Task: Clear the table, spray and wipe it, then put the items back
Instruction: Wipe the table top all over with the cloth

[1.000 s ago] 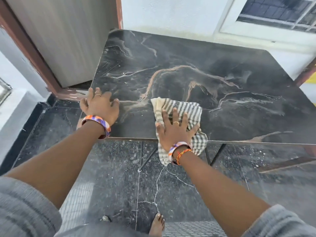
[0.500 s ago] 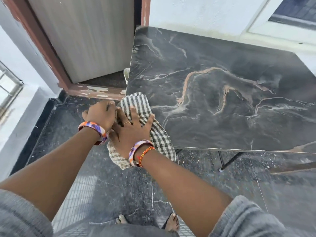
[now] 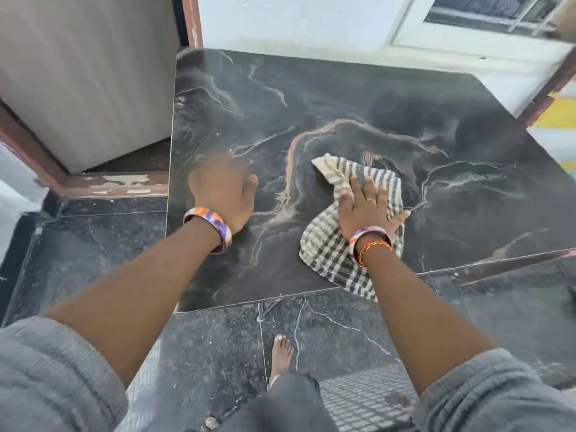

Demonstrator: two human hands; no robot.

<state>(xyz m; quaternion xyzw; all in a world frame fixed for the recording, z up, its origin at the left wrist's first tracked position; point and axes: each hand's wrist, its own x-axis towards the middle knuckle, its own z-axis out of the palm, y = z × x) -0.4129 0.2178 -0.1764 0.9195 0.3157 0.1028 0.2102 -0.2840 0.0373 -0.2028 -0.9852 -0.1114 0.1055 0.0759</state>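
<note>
Dark marble-patterned desk (image 3: 358,126) bare, left hand (image 3: 223,191) flat and spread near its left edge, right hand (image 3: 367,207) spread, pressing soft, limp checked cotton cloth (image 3: 330,244) at near edge, corner overhanging; best held bunched under palm.

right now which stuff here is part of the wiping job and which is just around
Part of the job:
- checked cloth, flat under the right hand
- dark marble-look table being wiped
- left hand, resting on the table, holding nothing

Just around:
- door behind the table's left corner
- window in the far wall
- tiled floor
</note>
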